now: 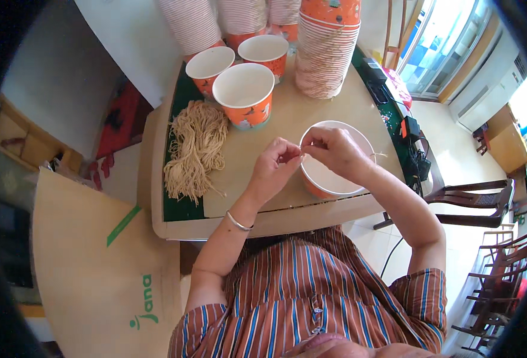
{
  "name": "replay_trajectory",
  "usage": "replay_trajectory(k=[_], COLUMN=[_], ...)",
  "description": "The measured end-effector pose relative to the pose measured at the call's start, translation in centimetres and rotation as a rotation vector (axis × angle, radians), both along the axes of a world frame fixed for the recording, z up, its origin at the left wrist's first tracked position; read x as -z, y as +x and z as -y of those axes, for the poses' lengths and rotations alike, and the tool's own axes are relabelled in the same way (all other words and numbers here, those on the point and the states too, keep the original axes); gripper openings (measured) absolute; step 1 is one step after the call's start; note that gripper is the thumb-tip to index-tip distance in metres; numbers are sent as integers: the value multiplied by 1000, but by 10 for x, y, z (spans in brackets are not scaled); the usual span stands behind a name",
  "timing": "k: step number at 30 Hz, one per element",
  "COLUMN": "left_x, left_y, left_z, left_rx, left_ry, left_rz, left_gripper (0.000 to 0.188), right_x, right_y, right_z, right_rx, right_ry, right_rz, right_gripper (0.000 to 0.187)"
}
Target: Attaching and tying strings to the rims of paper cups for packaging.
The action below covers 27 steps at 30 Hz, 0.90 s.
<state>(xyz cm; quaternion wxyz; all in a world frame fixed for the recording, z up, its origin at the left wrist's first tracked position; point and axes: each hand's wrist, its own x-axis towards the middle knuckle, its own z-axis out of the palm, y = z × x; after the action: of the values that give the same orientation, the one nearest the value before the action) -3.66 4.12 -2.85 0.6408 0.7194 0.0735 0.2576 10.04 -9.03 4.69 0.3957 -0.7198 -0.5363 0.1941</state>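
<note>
A white-lined paper bucket [340, 179] with an orange outside stands near the table's front edge. My left hand [275, 167] and my right hand [338, 150] meet at its left rim, fingertips pinched together. Between them shows a tiny pale bit that looks like string; most of it is hidden by the fingers. On the opposite side, a short cream string end [381, 155] sticks out from the rim. My right hand reaches over the bucket's opening, while the left stays just outside it. Left of my hands lies a loose bundle of cream strings [196, 149].
Three orange paper buckets [251, 113] stand behind the string bundle. Tall nested bucket stacks [329, 59] rise at the back. Black adapters and cables [415, 143] run along the table's right edge. A large cardboard box [96, 256] is at the left, a dark wooden chair [472, 200] at the right.
</note>
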Motion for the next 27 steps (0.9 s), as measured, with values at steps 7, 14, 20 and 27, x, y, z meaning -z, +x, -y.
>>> replay_trajectory(k=[7, 14, 20, 27], left_x=[2, -6, -22, -31], left_y=[1, 0, 2, 3], left_z=[-2, -3, 2, 11], left_rx=[17, -1, -69, -192], left_ry=[-36, 57, 267, 449], left_rz=[5, -45, -68, -191], left_gripper=[9, 11, 14, 17], right_x=[-5, 3, 0, 4], right_y=[-3, -2, -4, -3], right_z=[-1, -1, 0, 0], right_rx=[28, 23, 13, 21], right_ry=[-100, 23, -3, -6], right_rz=[4, -4, -43, -51], right_gripper=[11, 13, 13, 13])
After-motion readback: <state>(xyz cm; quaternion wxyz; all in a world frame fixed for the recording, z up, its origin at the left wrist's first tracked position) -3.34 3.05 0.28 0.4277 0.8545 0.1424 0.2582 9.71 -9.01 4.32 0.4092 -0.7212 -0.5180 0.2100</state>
